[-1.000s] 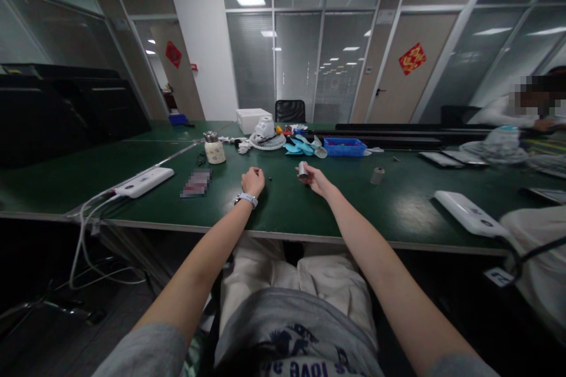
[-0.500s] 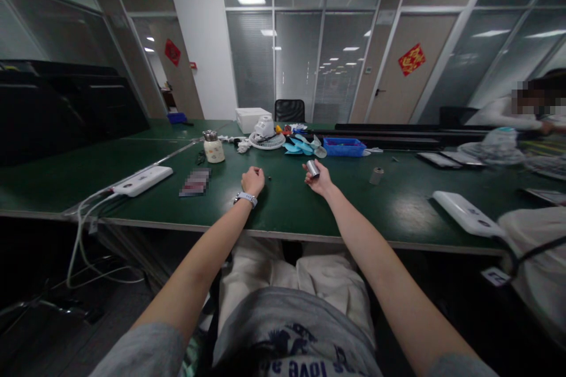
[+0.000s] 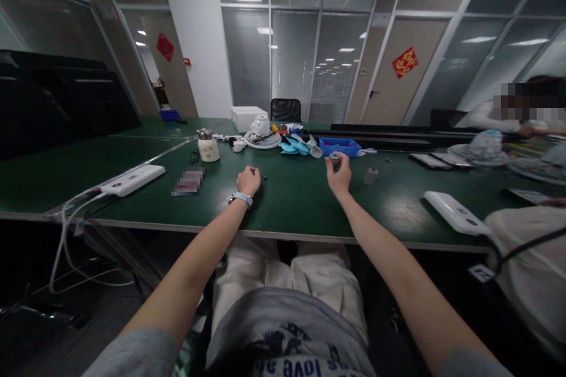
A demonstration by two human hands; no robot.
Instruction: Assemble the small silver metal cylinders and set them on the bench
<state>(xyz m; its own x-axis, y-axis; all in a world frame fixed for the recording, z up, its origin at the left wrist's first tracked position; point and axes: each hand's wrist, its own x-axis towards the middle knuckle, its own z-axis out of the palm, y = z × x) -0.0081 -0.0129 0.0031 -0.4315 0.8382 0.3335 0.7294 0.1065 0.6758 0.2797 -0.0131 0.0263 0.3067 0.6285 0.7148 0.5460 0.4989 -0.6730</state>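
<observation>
My right hand point(image 3: 339, 175) is raised over the green table point(image 3: 292, 206), its fingers wrapped round a small metal cylinder point(image 3: 335, 157) whose round end faces up. A similar grey cylinder point(image 3: 371, 175) stands upright on the table to the right of that hand. Resting on the table, my left hand point(image 3: 249, 180) has its fingers curled closed; whatever they may hold is hidden. Just right of it lies a tiny dark piece point(image 3: 266, 177).
White fan parts point(image 3: 260, 134), light-blue blades point(image 3: 297, 145) and a blue basket point(image 3: 339, 146) sit farther back. A patterned jar point(image 3: 208, 147) is on the left. White power strips point(image 3: 132, 181) lie at both sides. Another person point(image 3: 490, 115) sits at the far right.
My right hand has moved right towards the standing cylinder and turned its metal cylinder from tilted to upright. My left hand stays closed in place. The view has shifted slightly.
</observation>
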